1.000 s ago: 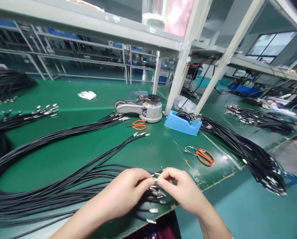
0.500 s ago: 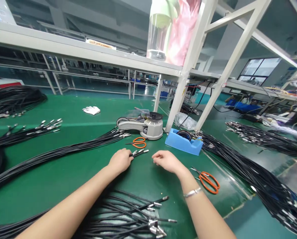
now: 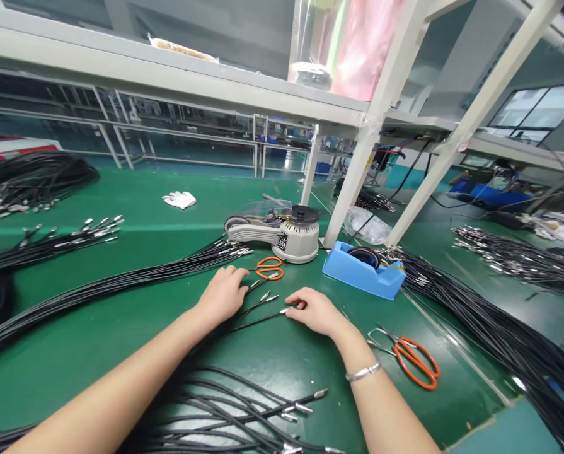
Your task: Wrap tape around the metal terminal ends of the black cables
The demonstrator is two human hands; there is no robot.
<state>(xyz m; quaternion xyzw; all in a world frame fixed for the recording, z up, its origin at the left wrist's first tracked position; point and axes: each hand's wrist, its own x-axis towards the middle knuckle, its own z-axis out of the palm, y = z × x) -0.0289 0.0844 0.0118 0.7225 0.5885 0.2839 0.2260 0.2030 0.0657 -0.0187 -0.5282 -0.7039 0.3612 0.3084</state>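
My left hand (image 3: 224, 294) rests palm down on a small group of black cables with metal ends (image 3: 258, 296) on the green table (image 3: 121, 328), fingers curled over them. My right hand (image 3: 316, 311) lies to the right, its fingertips pinching the metal tip of one cable (image 3: 258, 320) that is pulled away from the group. A loose heap of more black cables (image 3: 234, 410) lies near the front edge between my forearms.
An electric tape dispenser (image 3: 282, 231), orange scissors (image 3: 268, 268) and a blue tape holder (image 3: 363, 270) stand just beyond my hands. Another pair of orange scissors (image 3: 414, 356) lies at the right. Long cable bundles (image 3: 102, 287) cross the left; a big pile (image 3: 508, 334) fills the right.
Both hands left the near heap and reached forward to the cable group. Since half a second ago my right hand has taken one cable's tip and drawn it aside.
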